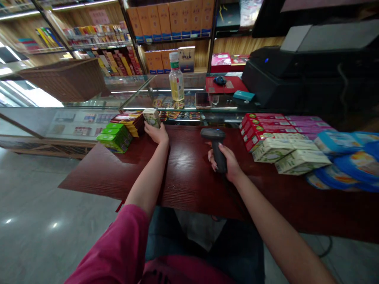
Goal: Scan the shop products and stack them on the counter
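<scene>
Left grip (156, 133) curled round the lower part of a small pale box (151, 116); cannot tell if its base touches the counter (183, 169). Right grip (225, 161) wrapped round the handle of a black scanner (219, 154), scanner head above the fingers. Just left of left grip: brown-and-yellow packs (130, 120), then green boxes (115, 137). Right of right grip: red boxes (263, 127), cream boxes (272, 149), blue tubs (357, 165). Bottle (177, 83) beyond both grips, green on its neck. Lettering on boxes and bottle unreadable, brands likewise.
</scene>
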The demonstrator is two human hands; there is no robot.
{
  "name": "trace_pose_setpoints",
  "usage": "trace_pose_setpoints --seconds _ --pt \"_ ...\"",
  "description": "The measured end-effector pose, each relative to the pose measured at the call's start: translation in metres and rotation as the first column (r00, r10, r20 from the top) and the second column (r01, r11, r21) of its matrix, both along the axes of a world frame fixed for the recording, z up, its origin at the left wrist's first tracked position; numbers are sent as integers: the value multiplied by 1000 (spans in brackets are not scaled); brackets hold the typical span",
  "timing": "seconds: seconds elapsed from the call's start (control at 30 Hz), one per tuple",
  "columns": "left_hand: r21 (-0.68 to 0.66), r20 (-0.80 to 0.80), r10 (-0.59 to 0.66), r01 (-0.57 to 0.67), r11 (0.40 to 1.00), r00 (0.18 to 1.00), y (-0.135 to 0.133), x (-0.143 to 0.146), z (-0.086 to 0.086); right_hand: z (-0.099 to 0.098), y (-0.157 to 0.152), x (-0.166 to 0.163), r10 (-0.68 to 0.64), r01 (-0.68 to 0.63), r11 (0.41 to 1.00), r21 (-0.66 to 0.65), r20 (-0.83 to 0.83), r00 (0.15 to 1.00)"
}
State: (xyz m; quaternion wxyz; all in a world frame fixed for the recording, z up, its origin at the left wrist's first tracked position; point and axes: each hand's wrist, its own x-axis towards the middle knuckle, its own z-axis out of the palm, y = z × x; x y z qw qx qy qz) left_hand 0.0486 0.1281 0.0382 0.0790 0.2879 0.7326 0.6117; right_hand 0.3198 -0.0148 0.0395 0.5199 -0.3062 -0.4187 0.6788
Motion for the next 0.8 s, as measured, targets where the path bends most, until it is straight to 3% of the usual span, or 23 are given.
trace_pose_setpoints --seconds 0.1,0.2,0.27,0.33,0.43,0.53,0.67,0.8 --pt "94 -71 -53 60 994 996 -24 28 -10 5 -4 9 -52 56 997 57 -59 997" --pt "165 -164 -286 312 935 944 -47 80 -22 9 -18 23 -156 165 981 104 -91 984" --pt "162 -259 -531 578 799 807 -61 125 -27 8 -34 35 -238 248 962 115 -91 967" --pt "114 -360 -707 781 614 608 -73 174 -30 4 -55 49 -328 334 935 116 -67 942" --pt "14 -502 -782 907 421 370 -86 239 -30 -2 -86 71 -440 437 890 131 -7 898" --pt "-39 -580 -774 941 337 253 -92 280 -29 -4 -112 91 -532 519 836 182 32 846" --pt "16 -564 -766 931 364 309 -92 292 -28 1 -128 106 -635 604 753 261 47 771" --pt "68 -578 -766 952 300 282 -89 246 -27 12 -127 103 -672 630 704 327 20 740"
